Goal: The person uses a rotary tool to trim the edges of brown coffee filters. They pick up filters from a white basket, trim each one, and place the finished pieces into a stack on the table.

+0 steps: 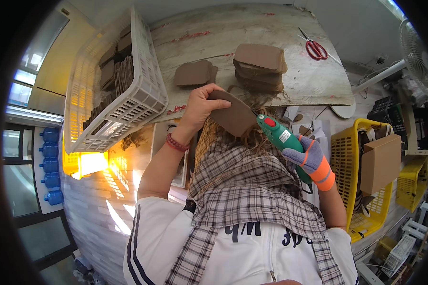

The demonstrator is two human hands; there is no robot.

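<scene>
My bare left hand (203, 105), a red bracelet at its wrist, pinches a flat brown pad (234, 118) with rounded corners between thumb and fingers. In my right hand (311, 159), which wears a grey and orange glove, is a green handheld power tool (279, 134) with a red button. The tool's tip meets the pad's right edge; what its blade looks like is hidden. Brown stringy shreds (257, 143) hang below the pad over my checked apron. Beyond my hands, a tall stack of brown pads (258, 59) and a smaller stack (193, 73) lie on the worn table.
Red-handled scissors (316, 50) lie at the table's far right. A white plastic crate (150, 71) packed with brown pads stands tilted at the left. To the right are a yellow basket (345, 159) with a cardboard box (380, 164), and a white fan (416, 45).
</scene>
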